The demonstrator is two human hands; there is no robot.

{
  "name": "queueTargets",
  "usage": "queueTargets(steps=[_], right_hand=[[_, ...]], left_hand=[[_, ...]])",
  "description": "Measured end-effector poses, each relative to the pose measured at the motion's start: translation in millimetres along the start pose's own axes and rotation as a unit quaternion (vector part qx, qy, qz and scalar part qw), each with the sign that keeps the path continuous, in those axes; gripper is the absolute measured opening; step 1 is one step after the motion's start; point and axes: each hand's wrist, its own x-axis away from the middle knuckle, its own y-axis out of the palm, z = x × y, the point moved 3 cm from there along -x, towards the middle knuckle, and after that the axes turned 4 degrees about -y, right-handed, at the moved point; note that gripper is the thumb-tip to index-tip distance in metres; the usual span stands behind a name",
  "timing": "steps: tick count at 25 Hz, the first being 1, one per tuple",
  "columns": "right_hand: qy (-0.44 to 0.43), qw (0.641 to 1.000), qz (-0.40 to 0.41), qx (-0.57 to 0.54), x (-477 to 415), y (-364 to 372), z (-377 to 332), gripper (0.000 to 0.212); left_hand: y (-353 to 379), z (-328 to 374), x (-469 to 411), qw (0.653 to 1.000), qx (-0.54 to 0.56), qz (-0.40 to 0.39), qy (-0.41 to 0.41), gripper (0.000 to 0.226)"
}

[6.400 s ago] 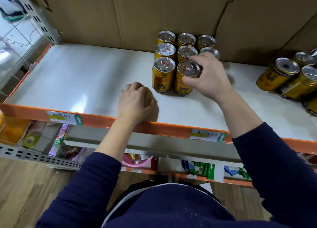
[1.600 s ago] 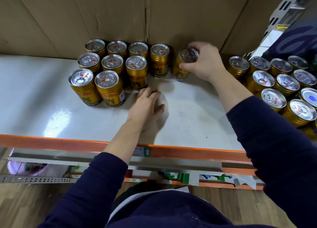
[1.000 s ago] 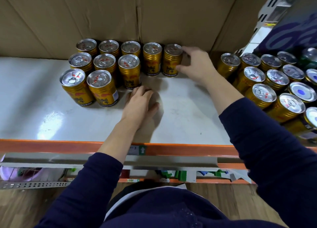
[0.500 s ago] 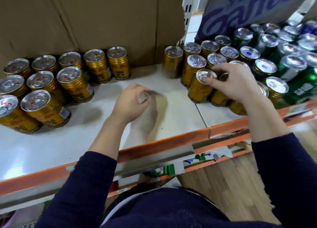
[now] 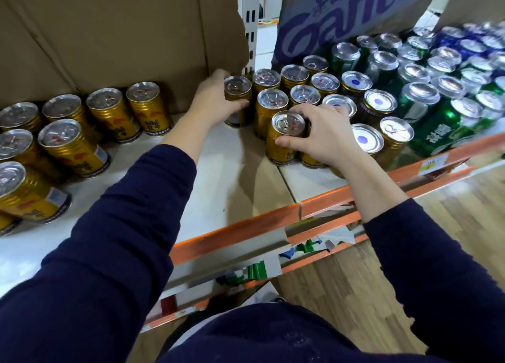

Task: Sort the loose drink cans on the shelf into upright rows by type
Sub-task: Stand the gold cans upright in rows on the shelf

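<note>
- The front gold can (image 5: 288,124) is standing upright at the near-left corner of the right-hand cluster of gold cans (image 5: 302,94), close to the seam between the two shelf boards.
- The right hand (image 5: 322,135) is clamping this can, with fingers curling over its rim and far side and the thumb pressing its near side. Half a second ago it was already gripping a can at the front of this cluster.
- The back gold can (image 5: 237,88) is standing upright at the cluster's rear-left corner, against the cardboard backing (image 5: 109,34).
- The left hand (image 5: 211,103) is wrapping around this can from the left. Half a second ago it was lying loosely curled on the bare shelf (image 5: 226,187) between the two groups, holding nothing.
- The sorted gold cans (image 5: 68,141) are standing upright in rows at the far left, well apart from both hands and laid out as before.
- To the right of the cluster, dark cans with blue-dotted lids (image 5: 355,82) are standing, then green cans (image 5: 426,116), then blurred blue cans (image 5: 470,43).
- A purple printed carton (image 5: 341,15) is leaning behind them, beside a slotted metal upright (image 5: 251,21).
- The orange shelf edge (image 5: 235,234) is carrying a price label (image 5: 434,163), with a wooden floor (image 5: 355,280) showing below.
</note>
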Motion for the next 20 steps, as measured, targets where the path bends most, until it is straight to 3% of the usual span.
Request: queueTargets(steps=[2,5,9,14,20], right_hand=[[-0.002,1.000,0.007,-0.007,-1.4,0.1,0.8,0.068],[0.000,1.000,0.010,-0.018,-4.0,1.2,3.1,0.067],[-0.001,1.000,0.020,-0.024,-6.3,2.0,4.1,0.067],[0.007,1.000,0.011,-0.022,-6.2,0.9,1.5,0.066],[-0.038,0.999,0.037,-0.012,-2.3,3.2,-30.9,0.069]], left_hand=[[-7.0,1.4,-2.0,1.000,-0.001,0.009,-0.014,0.077],[-20.4,-0.3,7.0,0.992,-0.128,-0.004,-0.014,0.079],[-38.0,-1.1,29.9,0.960,-0.272,-0.031,-0.066,0.098],[-35.4,12.1,34.1,0.970,-0.206,-0.095,0.091,0.068],[-55.5,-15.6,53.2,0.990,-0.138,-0.027,0.016,0.062]])
